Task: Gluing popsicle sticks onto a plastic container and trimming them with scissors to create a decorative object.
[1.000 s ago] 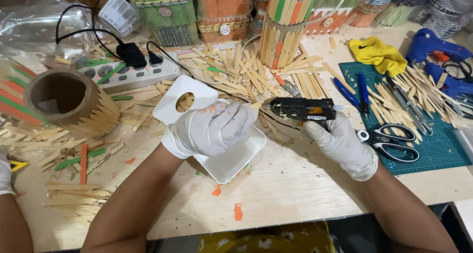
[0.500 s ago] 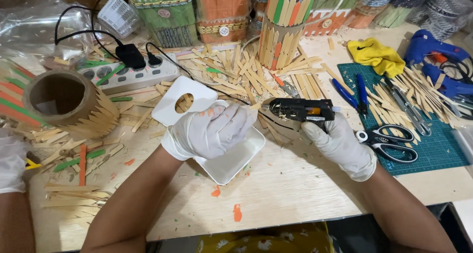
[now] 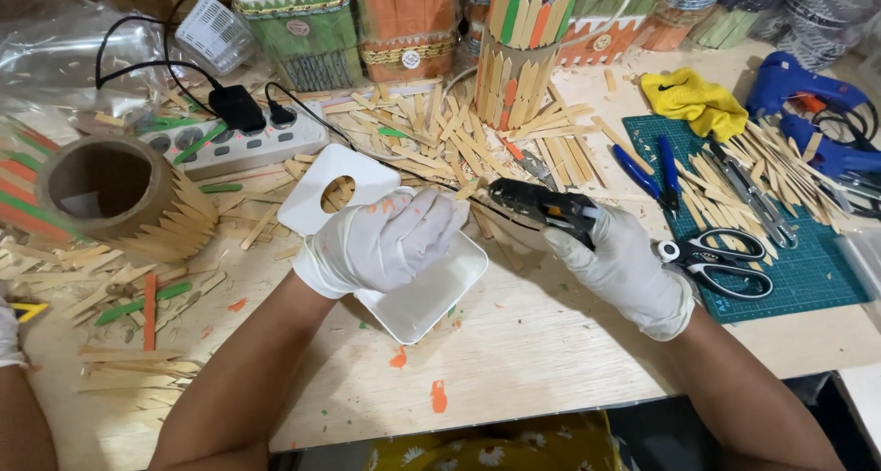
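My left hand, in a white glove, grips a wooden stick and presses down on a white plastic tray with a round hole in its upper flap. My right hand, also gloved, holds a black glue gun whose nozzle points left at the stick tip near my left fingers. Loose wooden sticks lie piled just beyond both hands.
A stick-clad cardboard roll lies at left, a power strip behind it. A stick-covered cup stands at the back. Scissors, blue pliers, a green cutting mat, a yellow cloth and a blue glue gun sit right. Another person's gloved hand shows at far left.
Both my hands have barely moved. The other person's gloved hand at far left has drawn back toward the frame edge.
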